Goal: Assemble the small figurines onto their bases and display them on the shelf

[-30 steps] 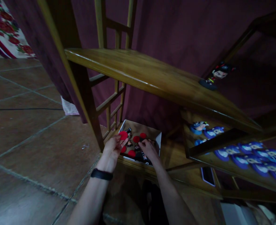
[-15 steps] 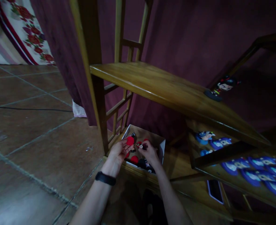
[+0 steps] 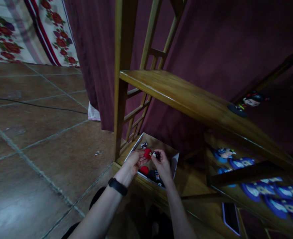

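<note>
Working remotely beside the wooden shelf [image 3: 186,99], I have both hands over the open box [image 3: 175,162] below it. My left hand [image 3: 134,159] holds the red disc [image 3: 147,153] at its fingertips; my right hand [image 3: 162,163] pinches the small dark-haired figurine [image 3: 155,154] against or just beside it; I can't tell whether they're joined. I'd keep the disc steady, grip the figurine lightly and work low over the box. I can read no brand, label or writing.
</note>
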Available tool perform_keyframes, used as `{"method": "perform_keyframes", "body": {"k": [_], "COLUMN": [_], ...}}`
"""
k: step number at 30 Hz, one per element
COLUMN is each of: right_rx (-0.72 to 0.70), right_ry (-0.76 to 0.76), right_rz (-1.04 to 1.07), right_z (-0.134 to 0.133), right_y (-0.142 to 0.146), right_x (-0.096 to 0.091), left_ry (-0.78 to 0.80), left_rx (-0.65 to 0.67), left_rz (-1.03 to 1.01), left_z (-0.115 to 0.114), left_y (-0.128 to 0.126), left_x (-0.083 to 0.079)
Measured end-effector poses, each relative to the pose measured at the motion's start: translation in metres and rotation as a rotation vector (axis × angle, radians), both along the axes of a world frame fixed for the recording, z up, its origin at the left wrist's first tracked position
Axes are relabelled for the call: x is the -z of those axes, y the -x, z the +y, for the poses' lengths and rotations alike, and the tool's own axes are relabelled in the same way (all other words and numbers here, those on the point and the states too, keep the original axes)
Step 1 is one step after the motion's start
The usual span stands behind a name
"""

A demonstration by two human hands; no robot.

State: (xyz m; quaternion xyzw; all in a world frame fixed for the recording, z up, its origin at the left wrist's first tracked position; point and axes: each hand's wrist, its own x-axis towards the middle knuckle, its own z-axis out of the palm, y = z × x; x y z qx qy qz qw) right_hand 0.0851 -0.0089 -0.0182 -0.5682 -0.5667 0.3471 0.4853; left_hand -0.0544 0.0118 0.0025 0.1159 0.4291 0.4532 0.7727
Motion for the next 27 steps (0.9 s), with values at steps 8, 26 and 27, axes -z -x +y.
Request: {"method": "perform_keyframes", "body": {"k": [8,26,27], "right_rx": [-0.028,0.029,0.024], "right_ry": [0.026,-0.011,-0.011], "right_rz": [0.021,-0.29,-0.3], "right_z": [0.001,-0.006,-0.006], "right_y": [0.001,-0.003,-0.003], "right_x": [-0.001,-0.011,-0.012], "left_ry": [-0.022,-0.142,-0.14], "left_rx": [-0.04,-0.043,-0.045], "left_rz": [0.027,0.124,0.141], "left_z": [-0.001,-0.007,-0.007], "left_y": [-0.001,-0.007,-0.007], "left_x": [0.004,0.003,0.003]}}
